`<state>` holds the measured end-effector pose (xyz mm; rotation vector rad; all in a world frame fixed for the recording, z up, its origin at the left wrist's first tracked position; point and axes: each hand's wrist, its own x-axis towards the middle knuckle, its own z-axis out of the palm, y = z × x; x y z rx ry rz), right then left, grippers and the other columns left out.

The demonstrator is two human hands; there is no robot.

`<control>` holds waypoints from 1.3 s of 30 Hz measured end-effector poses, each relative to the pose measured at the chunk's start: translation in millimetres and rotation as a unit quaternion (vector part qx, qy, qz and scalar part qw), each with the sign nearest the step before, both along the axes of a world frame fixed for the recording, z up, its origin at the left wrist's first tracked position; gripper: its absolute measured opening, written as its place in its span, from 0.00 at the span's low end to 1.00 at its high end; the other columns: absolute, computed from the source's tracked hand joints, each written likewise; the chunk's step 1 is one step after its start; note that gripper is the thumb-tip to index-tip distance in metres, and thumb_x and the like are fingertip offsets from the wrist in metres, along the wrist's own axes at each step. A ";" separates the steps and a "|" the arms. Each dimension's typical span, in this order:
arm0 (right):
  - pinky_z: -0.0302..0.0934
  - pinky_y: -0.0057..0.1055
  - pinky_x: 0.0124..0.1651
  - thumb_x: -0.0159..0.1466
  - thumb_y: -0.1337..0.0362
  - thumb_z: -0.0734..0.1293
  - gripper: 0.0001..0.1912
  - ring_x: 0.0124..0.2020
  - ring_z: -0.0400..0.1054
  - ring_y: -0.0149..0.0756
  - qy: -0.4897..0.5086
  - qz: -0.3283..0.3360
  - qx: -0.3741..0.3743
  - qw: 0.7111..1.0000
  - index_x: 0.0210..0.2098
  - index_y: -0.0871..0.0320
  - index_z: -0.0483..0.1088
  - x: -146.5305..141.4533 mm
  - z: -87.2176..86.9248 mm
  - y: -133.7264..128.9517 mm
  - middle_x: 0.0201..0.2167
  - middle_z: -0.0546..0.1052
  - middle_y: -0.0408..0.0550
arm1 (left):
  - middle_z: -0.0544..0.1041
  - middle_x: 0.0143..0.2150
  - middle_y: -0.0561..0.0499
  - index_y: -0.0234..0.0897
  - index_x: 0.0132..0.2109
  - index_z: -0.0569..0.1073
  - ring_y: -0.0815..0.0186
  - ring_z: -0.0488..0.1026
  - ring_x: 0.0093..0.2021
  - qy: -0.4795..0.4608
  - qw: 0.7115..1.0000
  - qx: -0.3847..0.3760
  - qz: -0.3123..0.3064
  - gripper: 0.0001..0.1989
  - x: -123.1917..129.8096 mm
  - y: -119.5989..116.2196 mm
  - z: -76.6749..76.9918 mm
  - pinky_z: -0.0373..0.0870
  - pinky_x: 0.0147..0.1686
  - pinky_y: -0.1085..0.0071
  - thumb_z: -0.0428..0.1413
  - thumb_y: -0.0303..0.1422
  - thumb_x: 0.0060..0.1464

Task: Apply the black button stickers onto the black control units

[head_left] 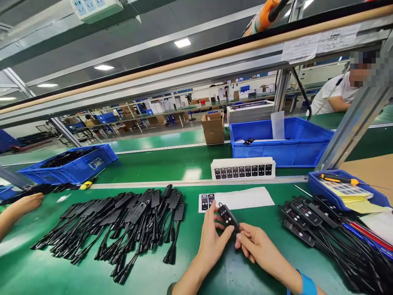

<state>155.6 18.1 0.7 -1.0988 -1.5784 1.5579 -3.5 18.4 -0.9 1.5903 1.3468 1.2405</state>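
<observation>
Hands (231, 237) around a black controller (227, 216)

The place was a factory floor, set up for assembly. A green bench (123, 270) ran under a metal frame (172, 78), with black cabled units (135, 213) laid in rows and heaped at the right. Blue bins (276, 139) stood along it, with a strip of labels (242, 168) and a screwdriver (337, 178). Behind lay more long benches, cartons (213, 128) and ceiling lights (182, 42); a person (333, 96) in white sat at the far right.
</observation>
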 end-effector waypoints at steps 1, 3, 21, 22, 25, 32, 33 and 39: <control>0.54 0.23 0.18 0.63 0.51 0.61 0.16 0.17 0.59 0.27 -0.026 -0.014 0.039 0.999 0.38 0.57 0.69 1.7 -0.8 0.4 0.25 0.72 0.42 | 0.65 0.56 0.43 0.41 0.64 0.53 0.61 0.70 0.46 0.017 1.000 0.021 -0.003 0.36 -1.1 0.3 -0.3 0.71 0.40 0.67 0.57 0.33 0.51; 0.62 0.28 0.25 0.65 0.57 0.59 0.16 0.23 0.65 0.33 -0.072 -0.026 0.120 0.990 0.48 0.55 0.69 3.9 -2.0 -1.2 0.28 0.74 0.44 | 0.64 0.58 0.43 0.41 0.64 0.54 0.60 0.69 0.47 0.044 0.998 0.045 -0.025 0.36 -2.0 0.3 -0.7 0.72 0.42 0.66 0.58 0.31 0.50; 0.63 0.34 0.31 0.65 0.65 0.57 0.25 0.26 0.69 0.43 -0.168 0.057 0.255 0.951 0.62 0.60 0.61 9.2 4.0 -13.1 0.24 0.76 0.48 | 0.70 0.23 0.57 0.32 0.62 0.59 0.69 0.67 0.21 -0.024 0.988 -0.118 -0.094 0.39 0.0 -5.4 11.7 0.68 0.25 0.73 0.49 0.22 0.37; 0.63 0.33 0.32 0.66 0.62 0.58 0.23 0.28 0.70 0.43 -0.138 0.044 0.237 0.961 0.59 0.59 0.65 13.1 8.5 -9.3 0.26 0.76 0.48 | 0.72 0.23 0.56 0.31 0.60 0.62 0.68 0.69 0.22 -0.055 0.986 -0.128 -0.094 0.38 -2.9 -3.1 13.2 0.70 0.27 0.72 0.48 0.22 0.36; 0.63 0.30 0.32 0.65 0.54 0.62 0.18 0.31 0.67 0.40 -0.018 -0.040 0.153 0.987 0.47 0.57 0.74 22.0 17.5 2.2 0.25 0.73 0.46 | 0.79 0.34 0.47 0.29 0.57 0.64 0.65 0.75 0.29 -0.236 0.949 -0.183 -0.095 0.36 -8.1 3.1 18.3 0.72 0.34 0.69 0.48 0.23 0.35; 0.36 0.20 0.17 0.57 0.44 0.68 0.28 0.18 0.37 0.24 0.145 -0.126 -0.079 0.978 0.47 0.59 0.67 14.2 10.5 3.8 0.18 0.47 0.32 | 0.73 0.53 0.36 0.31 0.57 0.63 0.55 0.74 0.49 -0.462 0.829 -0.266 -0.170 0.42 -0.1 1.4 15.2 0.67 0.50 0.63 0.48 0.16 0.26; 0.36 0.20 0.17 0.57 0.44 0.68 0.28 0.18 0.37 0.24 0.145 -0.125 -0.080 0.978 0.47 0.59 0.66 13.0 9.5 2.9 0.18 0.48 0.32 | 0.73 0.54 0.36 0.31 0.57 0.63 0.54 0.73 0.52 -0.469 0.821 -0.270 -0.182 0.43 0.5 0.7 14.0 0.66 0.52 0.62 0.48 0.15 0.26; 0.41 0.19 0.16 0.59 0.44 0.67 0.24 0.17 0.42 0.22 0.132 -0.118 -0.068 0.982 0.42 0.57 0.64 12.9 6.2 2.0 0.18 0.55 0.32 | 0.71 0.56 0.35 0.31 0.53 0.66 0.51 0.66 0.58 -0.485 0.800 -0.264 -0.233 0.35 0.6 -2.3 12.8 0.62 0.55 0.59 0.53 0.13 0.32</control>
